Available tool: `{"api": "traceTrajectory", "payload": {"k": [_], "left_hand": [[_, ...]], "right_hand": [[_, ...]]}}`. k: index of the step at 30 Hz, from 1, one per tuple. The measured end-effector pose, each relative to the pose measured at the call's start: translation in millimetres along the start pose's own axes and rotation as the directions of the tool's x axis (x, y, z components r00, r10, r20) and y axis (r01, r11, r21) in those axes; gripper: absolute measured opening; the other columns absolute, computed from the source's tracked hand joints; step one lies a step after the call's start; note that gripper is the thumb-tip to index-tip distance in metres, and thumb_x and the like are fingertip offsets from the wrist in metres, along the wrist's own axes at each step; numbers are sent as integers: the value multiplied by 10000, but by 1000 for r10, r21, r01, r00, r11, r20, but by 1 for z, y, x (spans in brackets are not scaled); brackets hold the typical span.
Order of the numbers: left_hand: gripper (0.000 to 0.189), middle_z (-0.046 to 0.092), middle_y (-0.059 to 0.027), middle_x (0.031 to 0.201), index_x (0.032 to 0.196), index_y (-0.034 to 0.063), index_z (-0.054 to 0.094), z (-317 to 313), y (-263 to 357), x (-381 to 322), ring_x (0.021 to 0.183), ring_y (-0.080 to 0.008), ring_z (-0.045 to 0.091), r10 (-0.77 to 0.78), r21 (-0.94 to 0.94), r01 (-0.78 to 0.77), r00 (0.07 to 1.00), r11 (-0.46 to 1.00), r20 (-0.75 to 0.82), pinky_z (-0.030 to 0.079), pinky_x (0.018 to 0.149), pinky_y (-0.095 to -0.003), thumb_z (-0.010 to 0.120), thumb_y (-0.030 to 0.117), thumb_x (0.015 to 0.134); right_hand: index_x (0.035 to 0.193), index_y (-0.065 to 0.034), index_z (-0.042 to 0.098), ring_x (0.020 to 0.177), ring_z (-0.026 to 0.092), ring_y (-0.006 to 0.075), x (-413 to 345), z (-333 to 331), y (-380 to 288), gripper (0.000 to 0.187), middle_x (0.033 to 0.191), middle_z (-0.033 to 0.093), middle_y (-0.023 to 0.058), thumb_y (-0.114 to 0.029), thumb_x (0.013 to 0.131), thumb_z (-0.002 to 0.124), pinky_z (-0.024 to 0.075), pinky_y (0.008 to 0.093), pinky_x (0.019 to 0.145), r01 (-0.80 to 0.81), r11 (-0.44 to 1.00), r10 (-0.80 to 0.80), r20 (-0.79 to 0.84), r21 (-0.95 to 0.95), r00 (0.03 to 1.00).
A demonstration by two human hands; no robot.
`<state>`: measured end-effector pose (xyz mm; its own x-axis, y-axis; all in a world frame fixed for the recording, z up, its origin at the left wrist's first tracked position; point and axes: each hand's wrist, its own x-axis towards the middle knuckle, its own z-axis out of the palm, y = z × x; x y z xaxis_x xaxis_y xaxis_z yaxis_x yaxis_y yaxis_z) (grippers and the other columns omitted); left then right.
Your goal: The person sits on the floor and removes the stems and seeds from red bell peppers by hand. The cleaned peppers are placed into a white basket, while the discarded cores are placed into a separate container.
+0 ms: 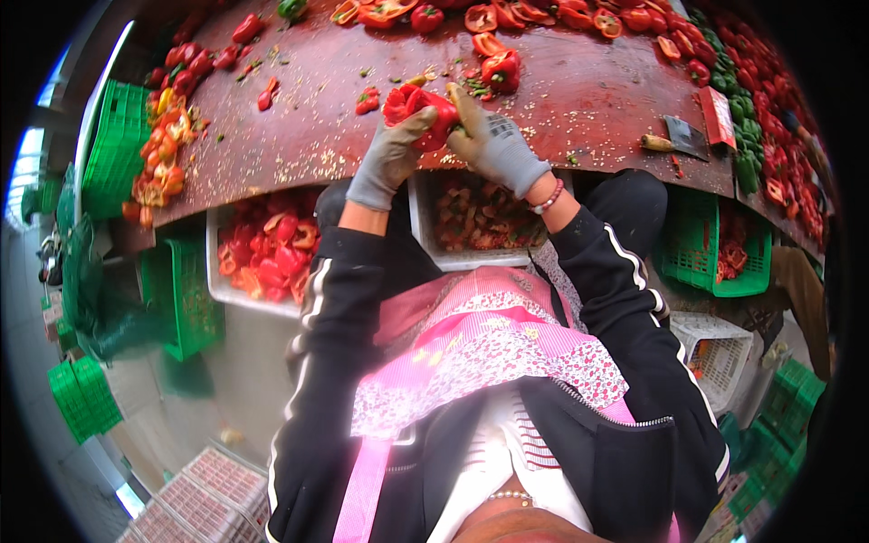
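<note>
A red bell pepper (441, 121), torn or cut at its left end, is held between both gloved hands over the front edge of the red table (292, 122). My left hand (397, 153) grips its left side with the thumb on top. My right hand (489, 132) is at its right side, index finger pointing up past it; whether it holds a small tool is hidden. Just beyond lie a red pepper (501, 71) and green stem scraps (478, 88). A small red piece (367, 100) lies to the left. Pale seeds are scattered around.
A cleaver with a wooden handle (686, 139) lies at right beside a red and white box (717, 117). Peppers line the table's far and side edges. Below the front edge are a white tub of red peppers (217, 271), a scrap tub (461, 260) and a green crate (743, 288).
</note>
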<state>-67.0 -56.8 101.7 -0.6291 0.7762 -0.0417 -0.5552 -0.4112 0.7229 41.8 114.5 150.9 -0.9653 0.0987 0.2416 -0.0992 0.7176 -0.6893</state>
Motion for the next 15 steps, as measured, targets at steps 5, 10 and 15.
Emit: {"api": "traceTrajectory", "payload": {"k": [5,10,15], "left_hand": [[466,668,-51,1041,1295,56,541,8,-35,-14,957,-169,666,30,-53,-38,988,998,-153,558,878,-328,632,-28,846],[487,677,-53,1125,1273,75,560,33,-25,-38,974,-182,668,275,157,-242,929,958,-246,549,899,-316,715,63,812],[604,645,-119,1238,1345,48,530,-28,103,-161,1081,-222,643,562,499,-297,620,814,-548,546,933,-320,799,128,810]], "right_hand": [[1504,87,262,839,712,352,-25,44,8,783,1058,707,214,-291,891,570,563,483,715,-130,876,282,274,-465,920],[1517,98,197,1062,685,381,-44,16,24,873,1182,663,282,-368,896,596,549,456,875,-18,846,433,667,-533,606],[1231,-210,627,1144,619,281,13,-27,72,359,1283,634,120,-306,886,639,517,432,925,73,832,127,317,-549,940]]}}
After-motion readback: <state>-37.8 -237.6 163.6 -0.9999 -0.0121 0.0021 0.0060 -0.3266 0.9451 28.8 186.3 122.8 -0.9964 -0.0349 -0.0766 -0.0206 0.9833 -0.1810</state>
